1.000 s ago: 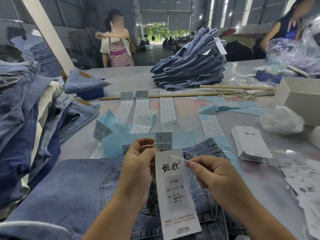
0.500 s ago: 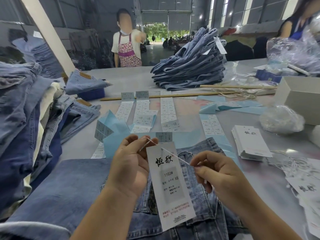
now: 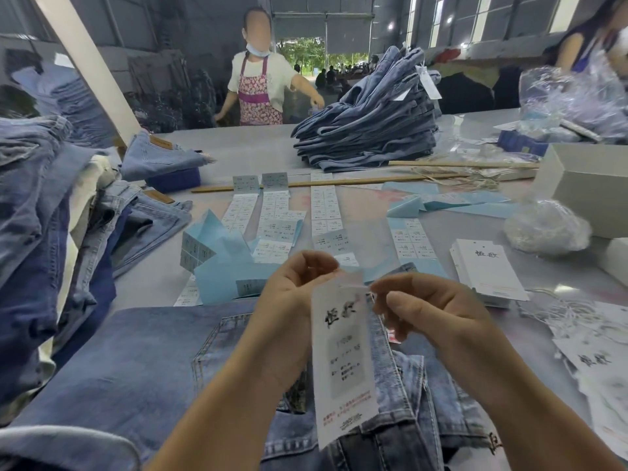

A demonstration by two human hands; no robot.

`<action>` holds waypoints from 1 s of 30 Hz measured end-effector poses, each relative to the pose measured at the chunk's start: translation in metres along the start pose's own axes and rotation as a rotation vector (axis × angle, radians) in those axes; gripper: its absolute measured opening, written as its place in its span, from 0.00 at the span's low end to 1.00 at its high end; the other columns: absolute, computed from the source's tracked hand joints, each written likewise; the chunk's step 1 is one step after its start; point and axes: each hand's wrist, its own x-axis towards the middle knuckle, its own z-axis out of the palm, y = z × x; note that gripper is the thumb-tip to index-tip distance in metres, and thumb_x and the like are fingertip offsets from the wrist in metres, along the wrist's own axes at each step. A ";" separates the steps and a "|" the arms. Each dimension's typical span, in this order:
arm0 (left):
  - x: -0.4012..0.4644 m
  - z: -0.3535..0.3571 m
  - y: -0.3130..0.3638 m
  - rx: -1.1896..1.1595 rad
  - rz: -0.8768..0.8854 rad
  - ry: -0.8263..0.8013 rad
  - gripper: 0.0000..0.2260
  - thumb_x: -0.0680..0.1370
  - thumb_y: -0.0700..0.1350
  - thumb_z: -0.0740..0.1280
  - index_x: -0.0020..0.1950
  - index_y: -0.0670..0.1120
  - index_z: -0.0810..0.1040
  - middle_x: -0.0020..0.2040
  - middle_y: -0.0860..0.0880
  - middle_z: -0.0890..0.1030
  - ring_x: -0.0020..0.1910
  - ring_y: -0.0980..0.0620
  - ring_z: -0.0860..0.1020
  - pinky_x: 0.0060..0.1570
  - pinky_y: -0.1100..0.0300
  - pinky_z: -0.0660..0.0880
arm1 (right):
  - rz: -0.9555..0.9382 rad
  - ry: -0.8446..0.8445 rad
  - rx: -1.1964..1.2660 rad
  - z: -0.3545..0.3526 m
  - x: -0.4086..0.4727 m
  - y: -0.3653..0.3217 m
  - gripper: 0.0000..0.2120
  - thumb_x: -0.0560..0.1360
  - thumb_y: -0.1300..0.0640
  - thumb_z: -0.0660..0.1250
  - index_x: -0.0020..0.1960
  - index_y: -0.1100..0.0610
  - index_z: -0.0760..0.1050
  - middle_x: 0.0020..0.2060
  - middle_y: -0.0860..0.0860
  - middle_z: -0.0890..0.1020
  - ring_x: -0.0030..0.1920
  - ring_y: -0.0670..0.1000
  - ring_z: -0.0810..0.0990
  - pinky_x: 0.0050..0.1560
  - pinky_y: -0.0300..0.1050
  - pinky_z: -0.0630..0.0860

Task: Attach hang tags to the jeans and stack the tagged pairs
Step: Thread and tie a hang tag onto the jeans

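On the grey table (image 3: pixel 238 151) lie your jeans (image 3: pixel 136 362). Your left hand (image 3: pixel 289 300) and right hand (image 3: pixel 424 307) both pinch the tag (image 3: pixel 343 355); its two bold black characters are blurred.

Your hang tag (image 3: pixel 343 355): white, black characters, grey panel, red small print. Jeans (image 3: pixel 142 362) under your hands: mid-blue denim. Sticker sheets (image 3: pixel 324 205): white on pale-blue backing. Apron (image 3: pixel 256 100) opposite you: pink floral, purple band.
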 end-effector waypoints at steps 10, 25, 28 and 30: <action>-0.003 0.039 0.001 0.158 0.151 -0.159 0.05 0.69 0.39 0.70 0.40 0.48 0.78 0.33 0.49 0.79 0.31 0.53 0.79 0.32 0.59 0.79 | -0.131 0.068 -0.289 -0.005 -0.008 -0.034 0.14 0.70 0.40 0.68 0.43 0.50 0.84 0.36 0.58 0.83 0.39 0.66 0.80 0.37 0.63 0.76; 0.003 0.024 -0.034 0.295 0.039 -0.073 0.08 0.74 0.30 0.72 0.46 0.41 0.77 0.38 0.48 0.82 0.37 0.53 0.80 0.38 0.60 0.77 | 0.139 0.022 -0.364 -0.015 -0.011 0.002 0.04 0.73 0.52 0.74 0.41 0.51 0.84 0.38 0.61 0.83 0.35 0.49 0.77 0.39 0.46 0.72; 0.005 0.017 -0.043 0.355 0.025 -0.078 0.07 0.74 0.32 0.72 0.44 0.42 0.78 0.38 0.48 0.82 0.36 0.54 0.79 0.36 0.62 0.76 | 0.165 0.063 -0.418 -0.015 -0.011 0.010 0.05 0.74 0.55 0.73 0.38 0.49 0.83 0.33 0.56 0.83 0.31 0.46 0.78 0.34 0.43 0.72; 0.006 0.009 -0.051 0.479 -0.011 -0.084 0.06 0.75 0.35 0.72 0.45 0.45 0.79 0.40 0.48 0.83 0.38 0.53 0.79 0.38 0.57 0.78 | 0.213 0.077 -0.450 -0.015 -0.012 0.015 0.07 0.73 0.56 0.73 0.37 0.48 0.83 0.30 0.52 0.83 0.28 0.44 0.78 0.30 0.38 0.72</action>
